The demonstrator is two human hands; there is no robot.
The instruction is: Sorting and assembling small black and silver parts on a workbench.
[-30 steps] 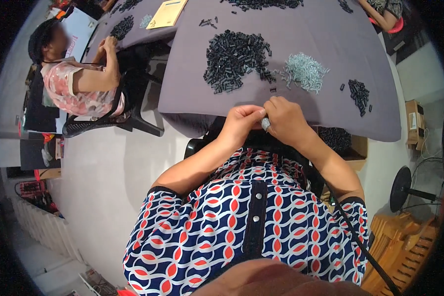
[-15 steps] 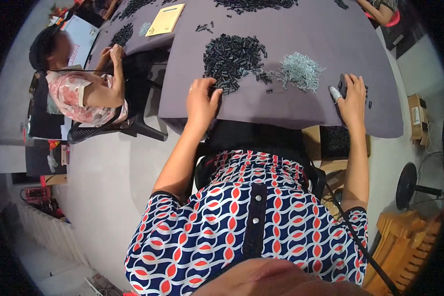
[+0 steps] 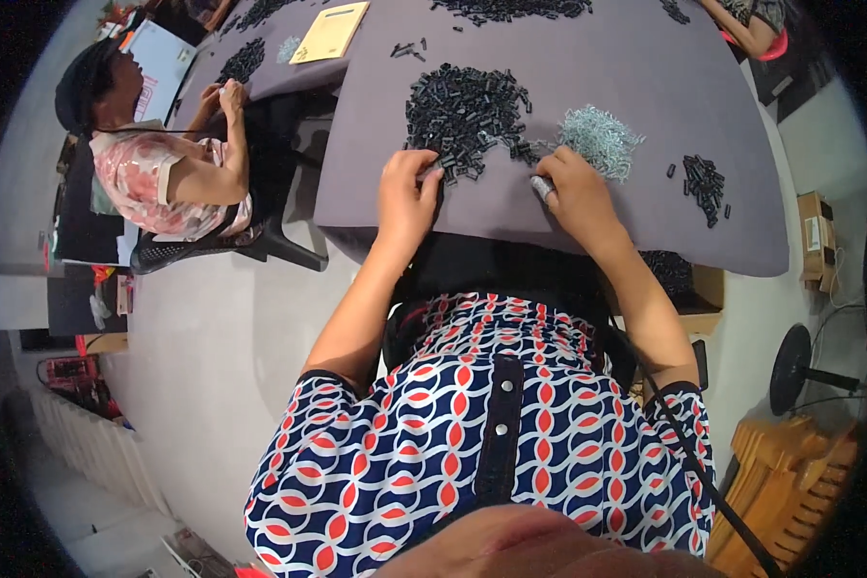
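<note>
A large pile of small black plastic pieces lies on the grey cloth. My left hand rests at its near left edge. Its fingers bend toward the thumb, and what they pinch, if anything, is too small to name. My right hand is between that pile and a heap of small clear pieces, at the heap's near left edge. Fingers and thumb are drawn together, hiding whatever is between them. A silvery wrapping covers the right thumb. Farther right lies a smaller pile of black pieces.
The grey tablecloth bears more black pieces at its far side. A yellow booklet lies at far left. Another person sits working at left. A fan and a cardboard box stand at right.
My right hand has moved left from the smaller black pile, uncovering it, to the clear heap's edge. My left hand remains beside the large black pile, its fingertips now closer to the thumb.
</note>
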